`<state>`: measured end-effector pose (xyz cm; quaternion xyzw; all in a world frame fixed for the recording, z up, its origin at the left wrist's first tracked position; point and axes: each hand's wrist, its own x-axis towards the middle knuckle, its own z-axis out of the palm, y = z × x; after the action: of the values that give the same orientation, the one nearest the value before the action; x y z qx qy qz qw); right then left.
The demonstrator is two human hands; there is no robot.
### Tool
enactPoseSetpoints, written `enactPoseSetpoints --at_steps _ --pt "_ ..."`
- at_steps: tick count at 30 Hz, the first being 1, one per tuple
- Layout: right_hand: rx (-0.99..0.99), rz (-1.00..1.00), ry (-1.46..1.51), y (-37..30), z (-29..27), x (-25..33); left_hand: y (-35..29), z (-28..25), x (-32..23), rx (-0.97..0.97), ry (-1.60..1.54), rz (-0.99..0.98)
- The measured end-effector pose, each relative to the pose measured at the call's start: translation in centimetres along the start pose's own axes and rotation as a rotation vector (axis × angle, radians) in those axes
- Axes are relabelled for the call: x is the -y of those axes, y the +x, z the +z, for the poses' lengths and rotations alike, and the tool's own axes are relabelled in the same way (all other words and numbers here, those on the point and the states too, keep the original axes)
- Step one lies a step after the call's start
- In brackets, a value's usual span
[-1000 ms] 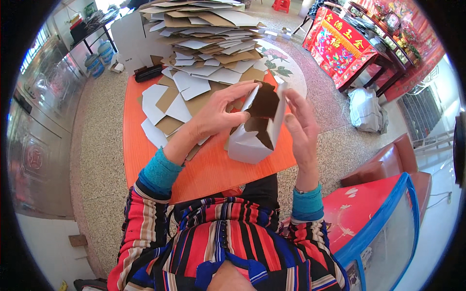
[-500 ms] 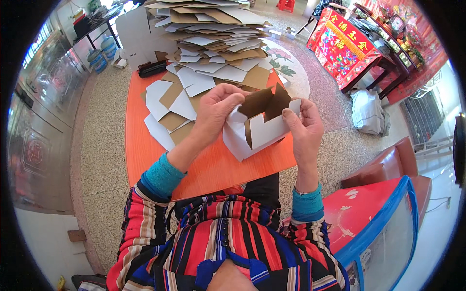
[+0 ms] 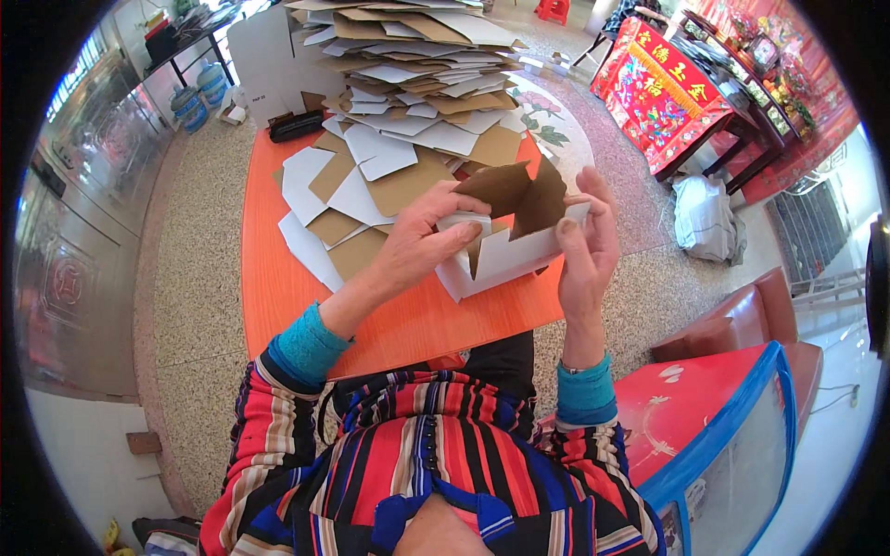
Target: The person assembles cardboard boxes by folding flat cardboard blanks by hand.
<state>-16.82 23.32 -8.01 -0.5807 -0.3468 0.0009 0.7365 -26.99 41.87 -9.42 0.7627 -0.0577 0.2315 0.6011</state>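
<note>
Between my hands is a partly folded cardboard box (image 3: pixel 507 257), white outside and brown inside, with its flaps standing up. My left hand (image 3: pixel 428 232) pinches a white flap at the box's left end between thumb and fingers. At the other end my right hand (image 3: pixel 588 241) grips the side, thumb on the near face and fingers raised behind the edge. The box is over the right part of the orange table (image 3: pixel 389 324). Behind it rises a tall, uneven stack of flat cardboard blanks (image 3: pixel 422 93), with several loose blanks (image 3: pixel 324 199) spread at its left foot.
A black object (image 3: pixel 297 126) lies by an upright white board (image 3: pixel 278 69) at the table's far left. On the floor to the right are a plastic-wrapped bundle (image 3: pixel 706 218) and a brown seat (image 3: pixel 732 320). A blue-framed panel (image 3: pixel 742 445) stands close on my right.
My left hand has moved right and closer over the box's left end, folding its flap inward. My right fingers have lifted and straightened along the right end.
</note>
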Motion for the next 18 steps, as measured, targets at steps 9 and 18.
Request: enactPoseSetpoints --at_steps 9,18 --pt "0.154 -0.024 -0.019 0.9 -1.0 -0.3 0.1 0.2 -0.3 -0.013 -0.052 -0.049" --pt "0.181 0.024 0.077 0.9 -0.7 0.5 0.1 0.0 -0.2 0.044 -0.023 -0.077"
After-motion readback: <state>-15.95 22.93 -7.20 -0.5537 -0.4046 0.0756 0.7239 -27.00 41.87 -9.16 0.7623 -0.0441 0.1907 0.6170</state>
